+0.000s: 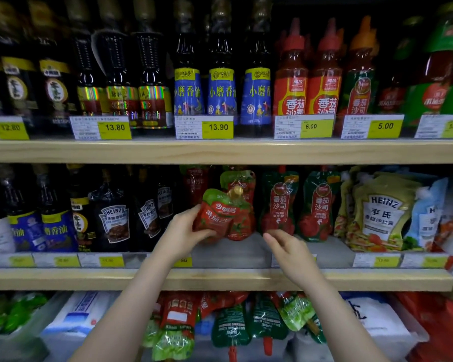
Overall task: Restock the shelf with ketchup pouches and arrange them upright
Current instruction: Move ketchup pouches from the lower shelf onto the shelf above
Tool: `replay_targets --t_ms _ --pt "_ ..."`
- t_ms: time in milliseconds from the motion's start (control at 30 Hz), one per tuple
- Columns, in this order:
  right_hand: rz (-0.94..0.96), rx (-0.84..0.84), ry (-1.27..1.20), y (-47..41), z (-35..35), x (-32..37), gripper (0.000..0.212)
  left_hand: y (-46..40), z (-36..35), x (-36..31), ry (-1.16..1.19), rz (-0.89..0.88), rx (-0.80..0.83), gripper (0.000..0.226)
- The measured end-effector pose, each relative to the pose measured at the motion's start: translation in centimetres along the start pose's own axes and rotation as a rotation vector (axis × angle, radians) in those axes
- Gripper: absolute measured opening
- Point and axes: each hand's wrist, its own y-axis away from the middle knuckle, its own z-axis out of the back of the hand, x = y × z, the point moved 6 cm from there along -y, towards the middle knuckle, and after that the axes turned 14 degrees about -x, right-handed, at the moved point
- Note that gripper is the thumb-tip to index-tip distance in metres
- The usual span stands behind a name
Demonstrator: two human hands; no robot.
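Observation:
My left hand (pixel 182 231) grips a red ketchup pouch (pixel 216 215) with a green top and a gold cap, tilted to the right, on the middle shelf (pixel 230 279). Just behind it stands another red pouch (pixel 239 205). To the right, two dark green ketchup pouches (pixel 279 202) (pixel 318 205) stand upright. My right hand (pixel 289 248) hovers in front of the green ones, fingers apart and holding nothing. Below the shelf, several ketchup pouches (pixel 220 322) lie in a loose heap.
Dark Heinz sauce bottles (pixel 113 218) stand left of the held pouch. Heinz salad dressing pouches (pixel 379 212) fill the right end. The upper shelf (pixel 220 151) carries sesame oil bottles (pixel 221 92) and ketchup bottles (pixel 290 74). White bags (pixel 81 312) lie on the bottom level.

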Motion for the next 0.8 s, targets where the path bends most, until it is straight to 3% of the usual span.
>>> replay_targets --t_ms 167,267,433,600,800 --pt "-0.011 -0.024 0.056 -0.2 -0.4 -0.5 0.033 0.5 -1.3 4.2 0.054 0.277 0.145 0.039" --pt "-0.008 -0.020 0.180 -0.2 -0.8 -0.7 0.035 0.2 -1.2 4.3 0.034 0.351 0.164 0.052" --pt "0.053 0.041 0.206 -0.8 -2.8 0.4 0.032 2.0 -1.0 1.2 -0.192 0.372 -0.258 0.115" --pt "0.035 0.141 0.098 -2.8 -5.6 1.4 0.032 1.6 -2.6 0.5 -0.273 0.405 -0.319 0.083" --pt "0.073 0.098 0.213 -2.5 -5.9 0.1 0.030 -1.0 -2.8 2.1 -0.287 0.510 -0.322 0.082"
